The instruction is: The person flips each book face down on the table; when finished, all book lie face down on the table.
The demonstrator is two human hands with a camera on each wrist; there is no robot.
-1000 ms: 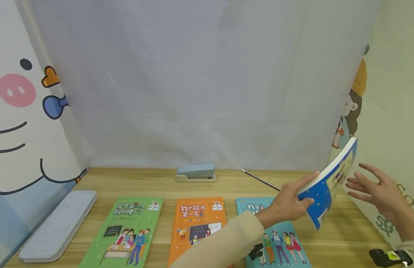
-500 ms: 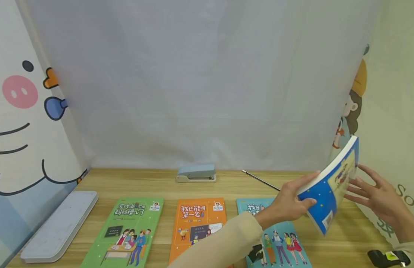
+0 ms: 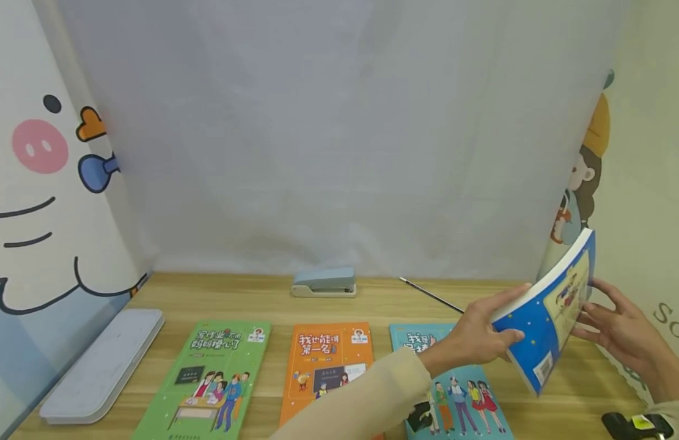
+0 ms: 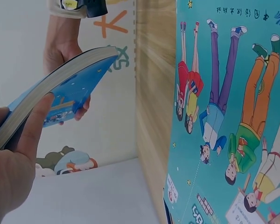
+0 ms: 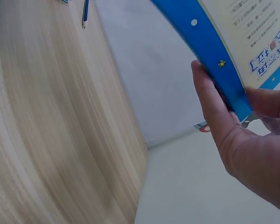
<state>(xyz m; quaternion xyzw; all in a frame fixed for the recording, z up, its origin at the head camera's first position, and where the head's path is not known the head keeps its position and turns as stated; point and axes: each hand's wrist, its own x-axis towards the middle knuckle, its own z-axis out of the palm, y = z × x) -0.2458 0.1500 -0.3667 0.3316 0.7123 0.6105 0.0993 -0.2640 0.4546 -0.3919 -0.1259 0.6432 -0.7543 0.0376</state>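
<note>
The left hand [image 3: 473, 336] is pinching the blue book [image 3: 548, 318] in the air above the table's [image 3: 372, 299] right end, at about 4 o'clock. Its long axis is tilting, with the top corner pointing to 1 o'clock. The right hand [image 3: 620, 330] is touching the cover, fingers curling at the edge. Only the right wrist view is showing the cover's text, too blurred to read. The left wrist view is showing the page edges and the teal book [image 4: 224, 116] lying below. The orange book [image 3: 328, 366] is reading "第一名".
</note>
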